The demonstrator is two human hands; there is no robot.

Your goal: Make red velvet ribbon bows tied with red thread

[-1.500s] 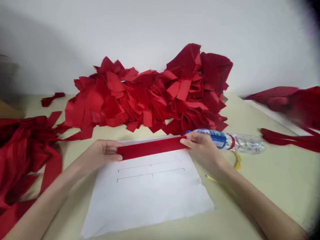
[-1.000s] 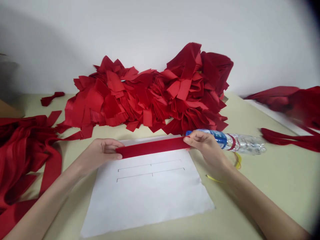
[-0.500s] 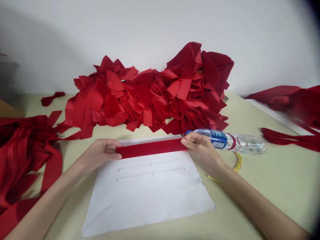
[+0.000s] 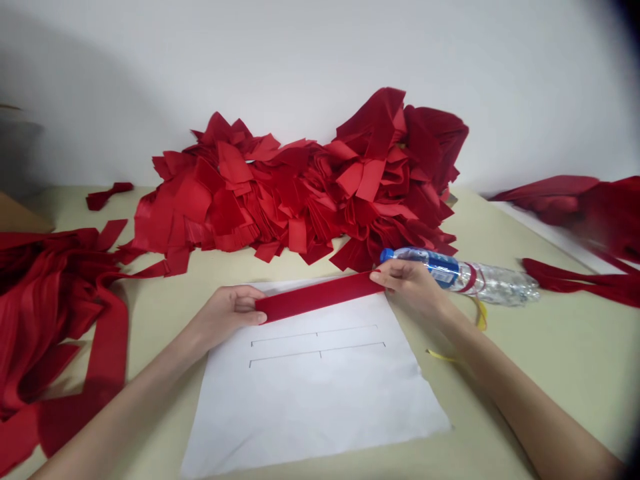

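A strip of red velvet-like fabric (image 4: pixel 317 297) lies tilted across the top part of a white paper sheet (image 4: pixel 320 407), which has thin drawn black lines below the strip. My left hand (image 4: pixel 227 317) pinches the strip's left end between thumb and fingers. My right hand (image 4: pixel 410 283) holds the strip's right end in the same way. Just behind that hand, a crushed plastic water bottle with a blue label and cap (image 4: pixel 463 280) lies on its side, close to my knuckles.
A large heap of cut red fabric pieces (image 4: pixel 300 200) stands against the white wall. Long red ribbons (image 4: pixel 50 307) lie piled at the left, and more red cloth (image 4: pixel 595 213) lies at the right. A yellow string (image 4: pixel 480 313) lies on the beige table (image 4: pixel 560 380).
The view has shifted slightly, so the paper, strip and hands sit further right in the picture. Both hands still hold the strip's ends.
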